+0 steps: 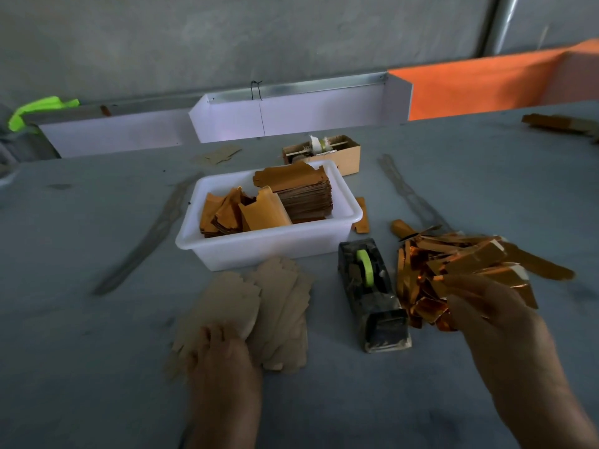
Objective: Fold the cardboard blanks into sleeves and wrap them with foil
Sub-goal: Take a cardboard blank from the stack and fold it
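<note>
Several pale cardboard blanks lie fanned on the grey table near its front. My left hand grips the leftmost blank at its near end, fingers curled over it. To the right lies a heap of copper foil-wrapped sleeves. My right hand hovers at the near edge of that heap, fingers loosely spread and touching the foil pieces; motion blur hides whether it holds one. A black tape dispenser with a green roll stands between the blanks and the heap.
A white plastic bin behind the blanks holds orange cardboard blanks in a stack and loose. A small cardboard box sits behind it. White trays and an orange board line the far edge.
</note>
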Tool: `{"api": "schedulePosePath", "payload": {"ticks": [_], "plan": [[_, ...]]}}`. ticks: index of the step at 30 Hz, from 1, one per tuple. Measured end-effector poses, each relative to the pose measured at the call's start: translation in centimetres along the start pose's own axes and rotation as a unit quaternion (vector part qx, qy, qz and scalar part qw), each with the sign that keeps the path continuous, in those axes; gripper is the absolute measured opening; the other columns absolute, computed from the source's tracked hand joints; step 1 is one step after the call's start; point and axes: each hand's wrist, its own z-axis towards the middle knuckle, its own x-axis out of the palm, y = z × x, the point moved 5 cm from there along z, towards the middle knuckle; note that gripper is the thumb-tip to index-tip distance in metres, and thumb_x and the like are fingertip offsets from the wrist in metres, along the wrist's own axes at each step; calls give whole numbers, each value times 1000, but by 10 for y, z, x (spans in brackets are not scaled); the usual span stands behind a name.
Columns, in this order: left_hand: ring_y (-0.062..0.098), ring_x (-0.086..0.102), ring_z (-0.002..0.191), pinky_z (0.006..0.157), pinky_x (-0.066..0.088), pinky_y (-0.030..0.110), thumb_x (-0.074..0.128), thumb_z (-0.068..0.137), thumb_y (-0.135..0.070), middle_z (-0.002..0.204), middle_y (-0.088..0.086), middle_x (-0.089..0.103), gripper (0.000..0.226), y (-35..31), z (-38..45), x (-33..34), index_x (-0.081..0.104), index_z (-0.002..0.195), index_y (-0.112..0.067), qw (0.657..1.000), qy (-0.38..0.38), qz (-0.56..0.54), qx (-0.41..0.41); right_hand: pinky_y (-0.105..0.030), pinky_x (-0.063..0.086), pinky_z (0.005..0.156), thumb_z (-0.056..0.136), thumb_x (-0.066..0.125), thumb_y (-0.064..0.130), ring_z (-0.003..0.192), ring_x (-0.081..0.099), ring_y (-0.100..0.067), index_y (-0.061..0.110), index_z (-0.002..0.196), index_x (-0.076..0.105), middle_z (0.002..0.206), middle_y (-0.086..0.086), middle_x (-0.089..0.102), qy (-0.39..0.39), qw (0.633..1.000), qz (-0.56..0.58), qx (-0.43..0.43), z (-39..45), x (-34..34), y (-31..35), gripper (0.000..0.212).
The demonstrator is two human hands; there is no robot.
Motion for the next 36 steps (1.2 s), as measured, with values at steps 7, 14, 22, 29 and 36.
{"api": "schedulePosePath", "payload": {"ticks": [7, 14, 22, 29, 36], "plan": [[37, 65, 100, 82, 50, 39, 67, 80, 0, 112, 23, 67, 45, -30, -24, -52, 59, 124, 0, 963, -111, -239, 63, -27, 52, 82, 79, 64, 33, 89, 64, 2, 37, 95, 67, 92, 23, 68, 254, 958, 130, 32, -45, 51, 28, 17], [7, 49, 127, 95, 32, 4, 72, 78, -32, 148, 3, 41, 83, -91, -63, -67, 30, 147, -11, 933, -40, -284, 218, -42, 54, 84, 79, 60, 25, 92, 68, -25, 19, 93, 72, 92, -10, 72, 326, 888, 295, 133, -48, 79, 34, 20], [-4, 64, 99, 88, 53, 27, 76, 60, -42, 110, -19, 68, 57, -60, -37, -47, 60, 115, -38, 775, 92, -620, 86, -37, 58, 72, 73, 56, 15, 83, 70, -25, 6, 82, 74, 91, -17, 71, 332, 829, 396, 215, -39, 70, 15, 23], [18, 72, 73, 60, 54, 27, 77, 76, -12, 80, 4, 76, 12, -58, -33, -31, 73, 88, -15, 708, 174, -684, 3, -36, 59, 71, 77, 59, 13, 84, 70, -24, 9, 85, 74, 89, -13, 72, 355, 851, 322, 216, -40, 72, 3, 18], [20, 71, 76, 63, 56, 30, 76, 76, -18, 78, 3, 74, 11, -58, -33, -30, 70, 86, -18, 745, 134, -653, 13, -16, 49, 54, 89, 56, 11, 61, 64, -6, 20, 83, 70, 69, 3, 68, 315, 938, 117, 82, -40, 65, 6, 18]]}}
